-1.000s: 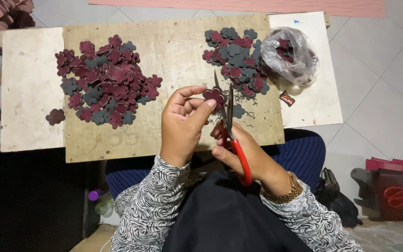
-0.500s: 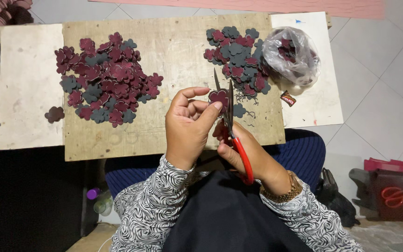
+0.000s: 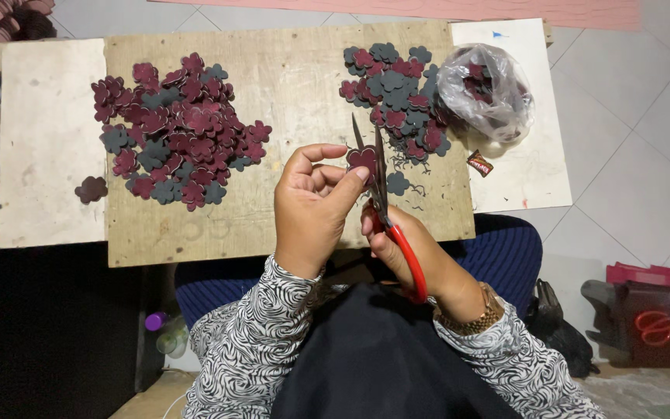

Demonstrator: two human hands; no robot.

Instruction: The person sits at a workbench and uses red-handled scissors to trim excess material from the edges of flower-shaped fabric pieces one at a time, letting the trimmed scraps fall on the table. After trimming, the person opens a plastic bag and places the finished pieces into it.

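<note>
Left hand [image 3: 312,206] is pinching a maroon flower-shaped cutout [image 3: 362,157] above the tabletop [image 3: 288,225], grip closed on it. Right hand [image 3: 401,248] is gripping red-handled scissors [image 3: 391,217], blades parted around the cutout.

A plywood worktop [image 3: 288,93] lay under everything, with a white board [image 3: 44,140] at its nine o'clock side and another white board [image 3: 533,167] at three o'clock. A big heap of maroon and grey cutouts [image 3: 176,140] sat at ten o'clock, one stray cutout [image 3: 91,188] apart on the left board. A smaller heap [image 3: 397,89] sat at one o'clock, just beside a clear bag [image 3: 484,89] of cutouts. A small wrapper [image 3: 479,163] lay below the bag. At four o'clock, on the floor, spare scissors [image 3: 664,324] rested on a red box [image 3: 649,310].
</note>
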